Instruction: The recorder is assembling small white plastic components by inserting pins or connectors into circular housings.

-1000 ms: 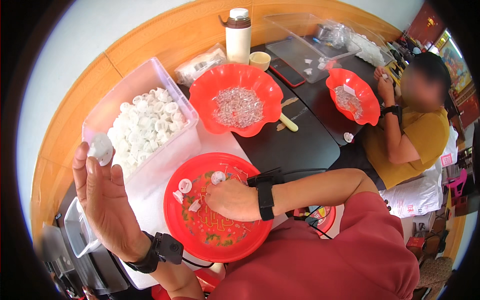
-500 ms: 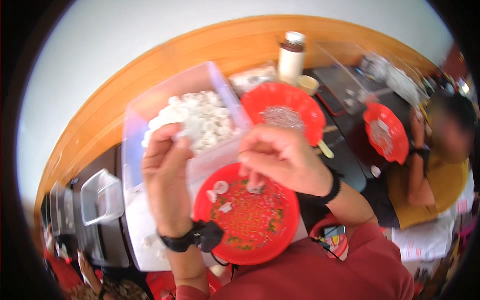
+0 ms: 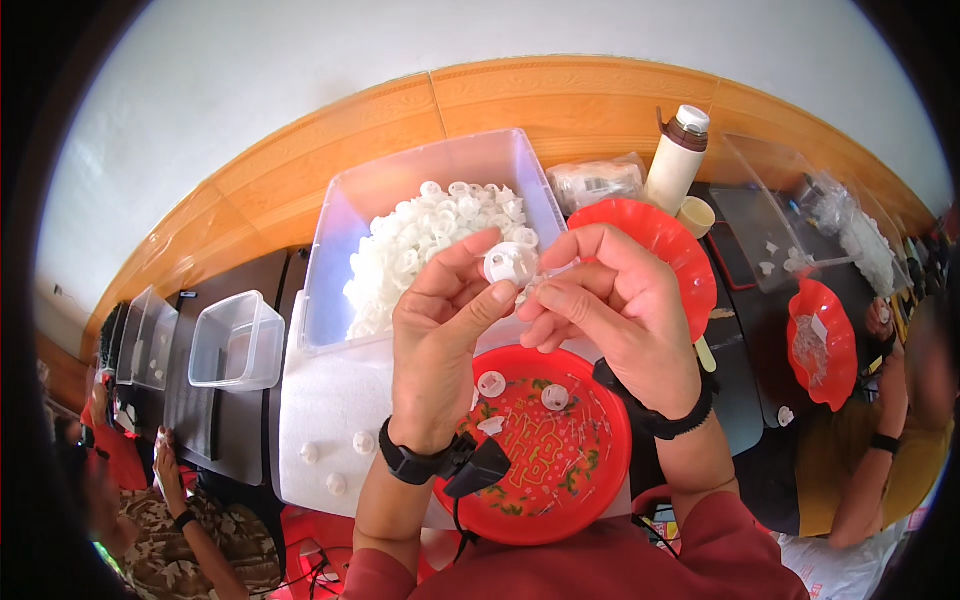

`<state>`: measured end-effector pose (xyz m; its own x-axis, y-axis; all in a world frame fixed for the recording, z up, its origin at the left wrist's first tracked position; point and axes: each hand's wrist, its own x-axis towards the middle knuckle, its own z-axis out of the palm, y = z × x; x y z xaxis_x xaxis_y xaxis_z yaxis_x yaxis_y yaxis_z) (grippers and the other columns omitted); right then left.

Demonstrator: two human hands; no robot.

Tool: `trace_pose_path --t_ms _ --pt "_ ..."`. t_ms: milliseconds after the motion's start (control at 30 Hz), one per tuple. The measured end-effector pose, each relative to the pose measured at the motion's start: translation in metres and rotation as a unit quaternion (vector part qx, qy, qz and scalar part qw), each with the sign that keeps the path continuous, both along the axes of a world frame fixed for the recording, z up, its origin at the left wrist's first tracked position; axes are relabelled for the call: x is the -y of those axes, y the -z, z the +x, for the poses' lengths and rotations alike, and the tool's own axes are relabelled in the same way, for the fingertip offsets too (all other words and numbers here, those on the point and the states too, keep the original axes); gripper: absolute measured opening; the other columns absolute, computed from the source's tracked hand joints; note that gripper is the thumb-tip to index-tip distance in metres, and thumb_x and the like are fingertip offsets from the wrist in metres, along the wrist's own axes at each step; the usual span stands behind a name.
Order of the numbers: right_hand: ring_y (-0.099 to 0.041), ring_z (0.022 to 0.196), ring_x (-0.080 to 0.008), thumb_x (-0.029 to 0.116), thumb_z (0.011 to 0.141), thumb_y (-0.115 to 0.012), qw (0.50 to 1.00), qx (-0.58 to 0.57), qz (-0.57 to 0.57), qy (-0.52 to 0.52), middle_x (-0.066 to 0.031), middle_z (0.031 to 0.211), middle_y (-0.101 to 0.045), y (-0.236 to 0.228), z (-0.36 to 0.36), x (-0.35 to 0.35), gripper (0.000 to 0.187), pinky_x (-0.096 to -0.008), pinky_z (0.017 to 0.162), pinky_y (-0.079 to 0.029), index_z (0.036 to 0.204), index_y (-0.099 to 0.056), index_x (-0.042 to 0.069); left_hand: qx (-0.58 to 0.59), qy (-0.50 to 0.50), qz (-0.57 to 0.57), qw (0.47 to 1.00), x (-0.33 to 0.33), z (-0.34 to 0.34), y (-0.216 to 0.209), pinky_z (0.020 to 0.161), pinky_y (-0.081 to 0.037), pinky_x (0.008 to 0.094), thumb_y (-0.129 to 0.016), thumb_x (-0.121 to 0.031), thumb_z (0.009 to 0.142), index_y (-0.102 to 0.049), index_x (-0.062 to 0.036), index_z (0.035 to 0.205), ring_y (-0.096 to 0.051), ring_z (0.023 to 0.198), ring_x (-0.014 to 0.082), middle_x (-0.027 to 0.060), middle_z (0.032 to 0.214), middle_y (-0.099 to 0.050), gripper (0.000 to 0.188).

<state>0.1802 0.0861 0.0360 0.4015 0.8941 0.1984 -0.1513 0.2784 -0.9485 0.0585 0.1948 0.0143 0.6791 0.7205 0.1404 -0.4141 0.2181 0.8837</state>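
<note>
In front of the bin, my left hand (image 3: 445,325) pinches a white round plastic part (image 3: 510,263) between thumb and fingers. My right hand (image 3: 625,310) meets it from the right, thumb and fingertips pressed together close to the part's lower edge. What these fingertips hold is mostly hidden; only a bit of something whitish shows. Below both hands sits a red round tray (image 3: 600,490) with a printed yellow and green pattern. Several loose white parts (image 3: 555,397) and thin clear slivers lie in it.
A clear bin (image 3: 335,235) heaped with white parts (image 3: 430,235) stands behind my hands. Beyond my right hand are a red scalloped bowl (image 3: 690,265), a thermos (image 3: 678,158) and a phone (image 3: 733,257). An open clear box (image 3: 237,345) stands left. People work on both sides.
My hands have come together, and the white part now shows clearly in my left hand. My right hand has lifted away from the red tray. The whole view has shifted.
</note>
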Motion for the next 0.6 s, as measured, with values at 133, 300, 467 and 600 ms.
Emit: trace_pose_path --t_ms 133,300,467,600 --pt "-0.067 0.071 -0.0133 0.003 0.092 -0.058 0.999 -0.036 0.029 -0.021 -0.0122 0.080 -0.067 0.002 0.004 -0.001 0.019 -0.0228 0.062 -0.053 0.103 -0.043 0.001 0.004 -0.049 0.092 0.995 0.001 0.004 0.003 0.076 -0.048 0.0242 -0.062 -0.001 0.088 -0.062 -0.0009 0.108 -0.058 0.085 0.0094 0.0018 0.094 -0.060 0.020" --pt "-0.067 0.067 -0.0133 0.000 0.090 -0.059 0.999 -0.006 0.031 -0.017 -0.0115 0.077 -0.067 0.010 -0.003 -0.006 0.020 -0.0216 0.058 -0.051 0.102 -0.042 0.002 -0.001 -0.007 0.082 0.997 0.004 -0.004 0.005 0.076 -0.049 0.0251 -0.060 -0.005 0.091 -0.063 -0.0010 0.102 -0.060 0.083 0.0104 0.0036 0.094 -0.062 0.012" --pt "-0.066 0.067 -0.0123 -0.001 0.090 -0.058 0.997 0.060 0.040 0.027 -0.0109 0.075 -0.066 0.011 -0.001 -0.004 0.020 -0.0206 0.057 -0.049 0.102 -0.043 0.001 0.019 0.005 0.025 0.999 0.010 0.001 0.004 0.076 -0.049 0.0253 -0.062 -0.010 0.091 -0.063 -0.0012 0.102 -0.060 0.083 0.0107 0.0037 0.092 -0.064 0.014" --pt "-0.066 0.066 -0.0115 -0.001 0.090 -0.059 0.995 0.083 0.032 0.042 -0.0105 0.074 -0.066 0.012 -0.002 -0.005 0.020 -0.0206 0.058 -0.050 0.103 -0.043 0.000 0.010 0.006 0.038 0.999 0.006 -0.001 0.006 0.076 -0.049 0.0251 -0.063 -0.009 0.091 -0.063 -0.0001 0.098 -0.059 0.082 0.0103 0.0040 0.092 -0.064 0.011"
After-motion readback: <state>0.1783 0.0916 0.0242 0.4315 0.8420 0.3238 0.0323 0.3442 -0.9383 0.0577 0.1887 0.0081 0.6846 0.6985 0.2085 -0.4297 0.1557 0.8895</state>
